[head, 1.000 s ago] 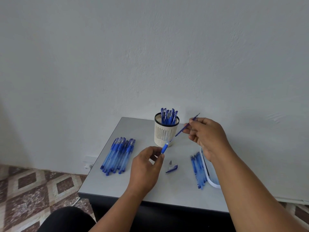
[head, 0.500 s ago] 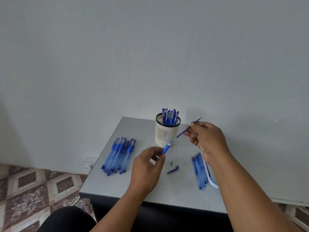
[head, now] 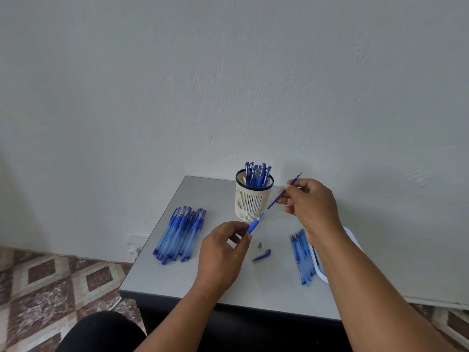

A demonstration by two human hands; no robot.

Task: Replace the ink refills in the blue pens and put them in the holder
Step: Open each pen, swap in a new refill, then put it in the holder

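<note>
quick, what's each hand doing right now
Left hand: closed, pinching the blue grip end of the pen barrel.
Right hand: closed, holding the thin refill sticking out of that barrel.

The table (head: pixel 177 270) has a smooth, matt grey top. At its 12 o'clock the holder (head: pixel 251 204) looks like matt cream plastic, slotted, with a glossy black rim. The pens (head: pixel 181 233) at 9 o'clock are translucent blue plastic with darker, opaque grips. The refills (head: pixel 303 257) at 3 o'clock are thin translucent plastic tubes. The cap (head: pixel 262 254) near the centre is glossy blue plastic, and the tip (head: pixel 260 245) just beside it looks dull grey. The wall (head: pixel 228 72) is matt, roughly plastered. The floor (head: pixel 50 283) is mottled, stone-like tile.
</note>
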